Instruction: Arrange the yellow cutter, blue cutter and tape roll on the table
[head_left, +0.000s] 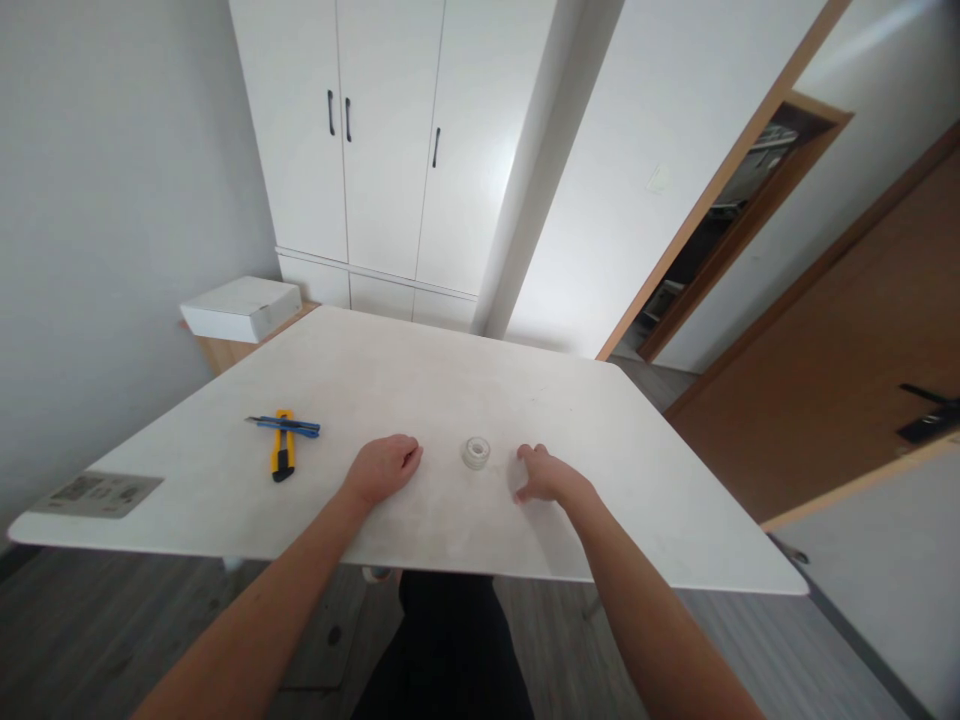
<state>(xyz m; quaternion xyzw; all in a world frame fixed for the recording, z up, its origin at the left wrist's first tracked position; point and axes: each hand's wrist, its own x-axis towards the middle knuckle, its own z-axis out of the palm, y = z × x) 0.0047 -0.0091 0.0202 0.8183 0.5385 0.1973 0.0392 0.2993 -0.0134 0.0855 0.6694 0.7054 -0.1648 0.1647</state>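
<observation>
A small whitish roll of tape [475, 453] lies flat on the white table [465, 380], between my two hands. To its left, my left hand [384, 468] rests on the tabletop, closed into a loose fist with nothing showing in it. My right hand [546, 474] is just right of the roll, thumb and fingers apart and curved toward it without touching. Farther left, a blue utility knife [300, 427] lies crosswise over a yellow and black utility knife [283, 455]. The blue one has some blade out at its left end.
A printed label [105, 495] is on the table's front left corner. A white box [244, 308] sits on a wooden surface beyond the left edge. White cabinets [382, 130] stand behind the table, and a brown door [840, 330] is at the right.
</observation>
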